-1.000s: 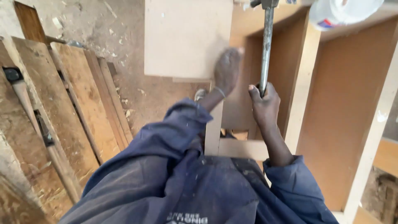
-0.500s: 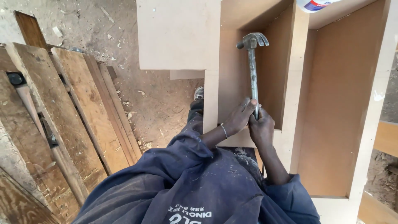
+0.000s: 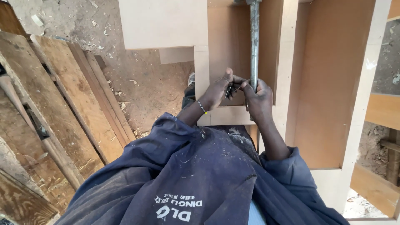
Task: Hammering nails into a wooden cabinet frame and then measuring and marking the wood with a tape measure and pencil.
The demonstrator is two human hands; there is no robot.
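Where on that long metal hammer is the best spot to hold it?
Low on the bare metal shaft of the hammer, where the right hand wraps it now. It stands upright with its head up out of view, so come from the side, fingers around the round shaft.

You have one view only, from the camera on your head, aimed steeply down over your chest. It sits close to your left hand (image 3: 216, 92) and right hand (image 3: 259, 100), with the board cabinet (image 3: 333, 83) ahead and dirt floor (image 3: 146, 83) to your left.
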